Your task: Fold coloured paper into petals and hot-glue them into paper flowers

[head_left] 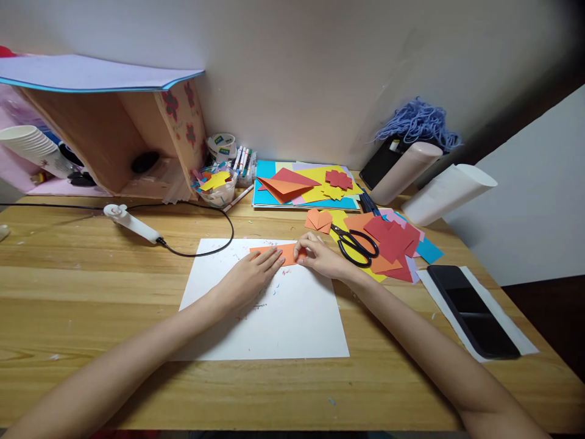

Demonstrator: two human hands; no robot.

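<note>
An orange strip of paper point(287, 254) lies across the upper part of a white sheet point(292, 323). Flat on the strip's left half rests my left hand point(250, 275), its fingers stretched out. At the strip's right end, the thumb and index finger of my right hand point(317, 256) are pinched together on the paper, covering that end. Just beyond my right hand are a folded orange paper heart point(318, 221) and black-handled scissors point(359, 245), which lie on coloured paper scraps. Small specks and marks dot the white sheet.
Red paper scraps point(395, 241) spread to the right, near a black phone point(473, 311). Behind lie stacked coloured sheets point(265, 196), a tub of scraps point(222, 192) and white rolls point(445, 194). A corded white tool point(132, 224) and a cardboard box point(183, 134) occupy the left.
</note>
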